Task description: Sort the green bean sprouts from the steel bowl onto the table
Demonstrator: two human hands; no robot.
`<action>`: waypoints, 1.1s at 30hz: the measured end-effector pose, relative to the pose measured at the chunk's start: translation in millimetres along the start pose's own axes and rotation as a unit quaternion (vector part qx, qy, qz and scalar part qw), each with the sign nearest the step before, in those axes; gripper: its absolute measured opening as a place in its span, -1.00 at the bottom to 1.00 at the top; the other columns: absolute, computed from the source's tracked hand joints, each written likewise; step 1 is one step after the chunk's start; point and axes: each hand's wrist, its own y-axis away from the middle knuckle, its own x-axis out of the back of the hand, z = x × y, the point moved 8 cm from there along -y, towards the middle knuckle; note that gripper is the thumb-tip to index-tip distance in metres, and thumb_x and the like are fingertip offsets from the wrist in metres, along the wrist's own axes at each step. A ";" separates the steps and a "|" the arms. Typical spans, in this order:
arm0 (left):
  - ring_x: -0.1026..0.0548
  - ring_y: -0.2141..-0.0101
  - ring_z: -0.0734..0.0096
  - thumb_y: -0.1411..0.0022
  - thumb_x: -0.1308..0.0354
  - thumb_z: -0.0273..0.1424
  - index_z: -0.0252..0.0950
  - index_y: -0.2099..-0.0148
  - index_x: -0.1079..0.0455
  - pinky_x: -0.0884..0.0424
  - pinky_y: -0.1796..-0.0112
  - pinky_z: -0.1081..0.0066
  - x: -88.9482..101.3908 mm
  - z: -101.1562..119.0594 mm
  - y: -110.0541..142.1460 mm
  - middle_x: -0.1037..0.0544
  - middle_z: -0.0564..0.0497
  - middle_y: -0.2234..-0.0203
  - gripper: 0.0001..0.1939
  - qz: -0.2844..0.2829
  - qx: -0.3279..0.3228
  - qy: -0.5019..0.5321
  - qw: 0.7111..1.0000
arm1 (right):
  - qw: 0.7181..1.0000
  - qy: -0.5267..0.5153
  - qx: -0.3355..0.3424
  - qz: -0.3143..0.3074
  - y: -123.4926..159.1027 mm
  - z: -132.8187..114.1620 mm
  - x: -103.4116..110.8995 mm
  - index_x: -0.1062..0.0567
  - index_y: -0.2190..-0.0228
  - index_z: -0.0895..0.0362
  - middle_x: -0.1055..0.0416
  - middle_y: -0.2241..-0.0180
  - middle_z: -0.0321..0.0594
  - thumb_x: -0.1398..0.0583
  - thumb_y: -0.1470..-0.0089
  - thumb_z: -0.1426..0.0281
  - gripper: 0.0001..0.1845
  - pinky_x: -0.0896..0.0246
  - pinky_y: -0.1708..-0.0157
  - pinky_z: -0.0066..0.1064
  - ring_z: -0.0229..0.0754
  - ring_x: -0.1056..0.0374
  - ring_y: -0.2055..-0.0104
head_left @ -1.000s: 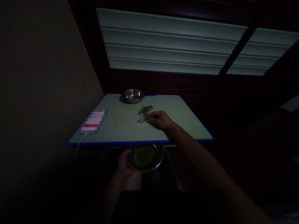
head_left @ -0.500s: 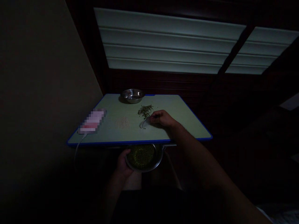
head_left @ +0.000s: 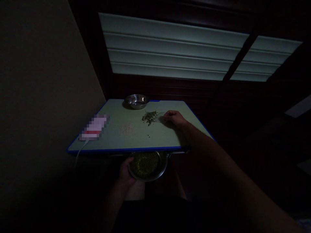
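Observation:
My right hand (head_left: 173, 118) pinches a thin clear plastic piece (head_left: 160, 117), whose exact kind I cannot make out. Its edge is at the right side of a loose pile of small green-brown beans (head_left: 149, 117), like mung beans, on the pale tabletop (head_left: 167, 139). Below the front edge, my left hand (head_left: 126, 172) grips the rim of a metal bowl (head_left: 161, 171) that holds many green beans (head_left: 145, 164). Part of this bowl is hidden under the table. Left of the pile lies a patch of pale grains (head_left: 126, 129).
A shiny metal bowl (head_left: 136, 102) stands at the back edge of the table. At the left lies a phone-like object (head_left: 94, 127), blurred out, with a white cable (head_left: 79, 152) hanging over the edge. A wall rises on the left, and dark-framed slatted panels (head_left: 165, 48) behind.
My right hand has moved from the near side of the pile to its right, carrying the plastic piece. A couple of stray beans show nearer the front edge. My left hand keeps its grip.

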 end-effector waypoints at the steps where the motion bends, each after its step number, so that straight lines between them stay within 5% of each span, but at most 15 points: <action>1: -0.63 0.25 0.06 -0.01 -0.09 -0.52 -0.34 0.08 -0.52 -0.45 0.04 0.04 0.2 -0.5 -0.2 -0.68 -0.08 0.44 -0.61 0.000 0.000 -0.002 1.000 | 1.000 -0.015 -0.004 -0.007 -2.5 0.3 4.1 -0.44 0.58 0.15 -0.37 0.63 -0.31 -0.28 0.43 0.37 -0.79 -0.01 0.61 -0.48 -0.33 -0.17 0.60; 9: -0.62 0.24 0.05 -0.04 -0.07 -0.50 -0.38 0.27 -0.53 -0.44 0.04 0.07 -11.0 -12.8 2.7 -0.67 -0.13 0.45 -0.76 0.004 0.032 -0.031 0.999 | 0.993 0.000 -0.049 -0.104 -21.6 2.7 -1.9 -0.42 0.51 0.13 -0.30 0.71 -0.39 -0.30 0.49 0.45 -0.68 0.05 0.69 -0.49 -0.34 -0.11 0.68; 20: -0.63 0.31 0.06 -0.01 -0.09 -0.50 -0.40 0.14 -0.51 -0.48 0.13 0.06 -5.1 -20.3 -2.5 -0.67 -0.13 0.44 -0.67 0.013 0.031 -0.036 0.999 | 0.992 0.052 0.093 0.070 -19.7 1.5 15.4 -0.36 0.58 0.13 -0.37 0.58 -0.33 -0.25 0.30 0.27 -0.78 -0.13 0.46 -0.44 -0.31 -0.22 0.52; 33: -0.62 0.32 0.11 -0.02 -0.11 -0.49 -0.37 0.24 -0.52 -0.46 0.12 0.13 -5.8 -18.6 -1.2 -0.66 -0.11 0.46 -0.76 0.008 0.030 -0.036 0.999 | 0.983 0.130 0.131 0.008 -15.0 -1.7 2.2 -0.47 0.54 0.16 -0.39 0.57 -0.31 -0.24 0.26 0.30 -0.81 -0.12 0.43 -0.43 -0.29 -0.22 0.49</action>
